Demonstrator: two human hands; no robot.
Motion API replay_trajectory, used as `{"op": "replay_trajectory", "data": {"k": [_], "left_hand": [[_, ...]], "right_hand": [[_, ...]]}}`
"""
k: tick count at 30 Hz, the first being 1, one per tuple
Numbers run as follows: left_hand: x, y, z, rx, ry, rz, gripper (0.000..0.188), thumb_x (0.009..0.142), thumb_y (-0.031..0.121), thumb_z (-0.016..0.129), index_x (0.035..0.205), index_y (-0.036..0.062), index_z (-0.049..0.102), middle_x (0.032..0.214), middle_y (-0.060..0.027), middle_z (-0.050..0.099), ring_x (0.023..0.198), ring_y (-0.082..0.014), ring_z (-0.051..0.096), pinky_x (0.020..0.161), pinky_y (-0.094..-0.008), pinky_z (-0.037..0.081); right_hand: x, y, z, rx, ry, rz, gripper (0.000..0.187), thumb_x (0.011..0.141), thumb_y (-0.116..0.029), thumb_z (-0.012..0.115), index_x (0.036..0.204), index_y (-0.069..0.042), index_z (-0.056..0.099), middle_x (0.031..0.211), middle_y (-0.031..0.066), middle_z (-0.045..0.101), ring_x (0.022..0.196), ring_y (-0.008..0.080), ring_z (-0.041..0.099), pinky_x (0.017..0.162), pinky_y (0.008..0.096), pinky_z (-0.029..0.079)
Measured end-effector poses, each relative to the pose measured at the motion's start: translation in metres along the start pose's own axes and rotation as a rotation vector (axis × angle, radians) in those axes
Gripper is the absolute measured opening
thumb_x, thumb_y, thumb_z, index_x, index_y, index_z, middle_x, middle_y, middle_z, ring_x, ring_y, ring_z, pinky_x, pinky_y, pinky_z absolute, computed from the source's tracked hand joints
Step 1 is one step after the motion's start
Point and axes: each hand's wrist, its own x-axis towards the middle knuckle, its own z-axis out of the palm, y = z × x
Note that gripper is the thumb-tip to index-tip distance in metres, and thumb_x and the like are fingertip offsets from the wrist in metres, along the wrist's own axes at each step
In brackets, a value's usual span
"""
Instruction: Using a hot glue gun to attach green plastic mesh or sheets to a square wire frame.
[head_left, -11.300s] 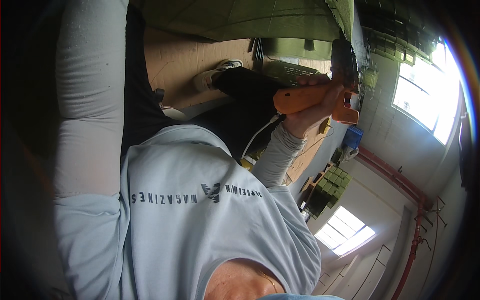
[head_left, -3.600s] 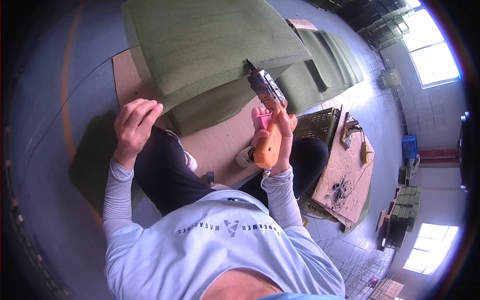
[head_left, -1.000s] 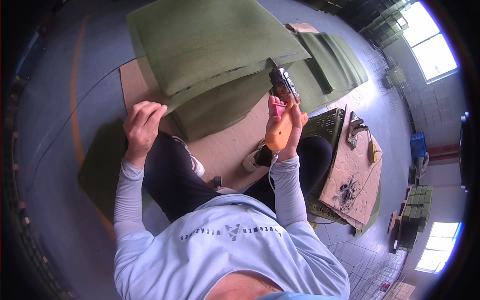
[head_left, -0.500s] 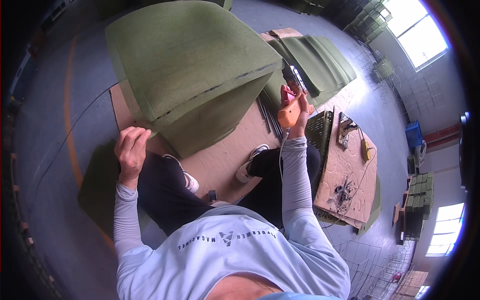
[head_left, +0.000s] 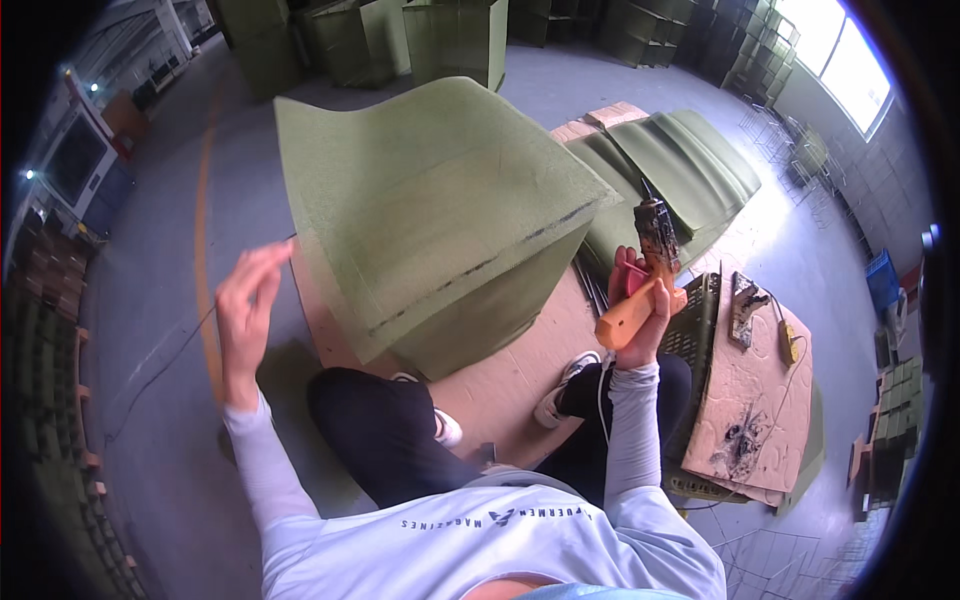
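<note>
My right hand (head_left: 640, 300) grips an orange-handled glue gun (head_left: 645, 270) with a dark, grimy nozzle, raised beside the right corner of a large olive-green foam block (head_left: 430, 210). The block rests on brown cardboard (head_left: 510, 370) in front of my crossed legs and shows a dark seam line along its front face. My left hand (head_left: 245, 300) is lifted off the block's left side, fingers apart and empty, slightly blurred.
More green foam shapes (head_left: 680, 170) lie behind the block on the right. A dark crate (head_left: 705, 320) and a glue-stained cardboard sheet (head_left: 750, 400) carrying another tool (head_left: 745, 300) sit to my right. Stacked green pieces line the back wall; the grey floor has an orange line (head_left: 205, 260).
The view has tilted up toward the foam block. My left hand has lifted off the block's lower left edge into the air; my right hand still holds the glue gun by the block's right corner.
</note>
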Motion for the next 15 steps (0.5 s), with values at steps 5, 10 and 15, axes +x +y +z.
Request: {"op": "replay_trajectory", "data": {"k": [5, 10, 15], "left_hand": [[0.104, -0.069, 0.068, 0.445, -0.372, 0.125, 0.059, 0.098, 0.048, 0.029, 0.139, 0.0049, 0.038, 0.146, -0.0149, 0.033, 0.138, -0.0261, 0.026, 0.113, -0.0381, 0.023], [0.165, -0.149, 0.108, 0.685, -0.639, -0.345, 0.077, 0.093, 0.060, 0.029, 0.143, 0.0019, 0.025, 0.150, -0.0164, 0.023, 0.140, -0.0302, 0.020, 0.114, -0.0464, 0.018], [0.196, -0.221, 0.130, 0.645, -0.545, -0.457, 0.077, 0.093, 0.059, 0.032, 0.142, 0.0007, 0.025, 0.151, -0.0156, 0.019, 0.140, -0.0296, 0.019, 0.113, -0.0509, 0.018]], "right_hand": [[-0.011, 0.001, 0.016, -0.183, 0.049, -0.046, 0.038, 0.087, -0.018, 0.055, 0.117, 0.005, 0.047, 0.132, 0.0208, 0.046, 0.132, 0.0342, 0.036, 0.108, 0.0442, 0.035], [-0.017, 0.004, 0.018, -0.204, 0.119, 0.006, 0.038, 0.082, -0.018, 0.054, 0.115, 0.001, 0.048, 0.128, 0.0177, 0.049, 0.130, 0.0337, 0.039, 0.109, 0.0449, 0.033], [-0.023, 0.019, 0.019, -0.292, 0.167, 0.001, 0.038, 0.079, -0.021, 0.057, 0.113, -0.005, 0.049, 0.132, 0.0159, 0.047, 0.132, 0.0333, 0.037, 0.109, 0.0480, 0.031]]}}
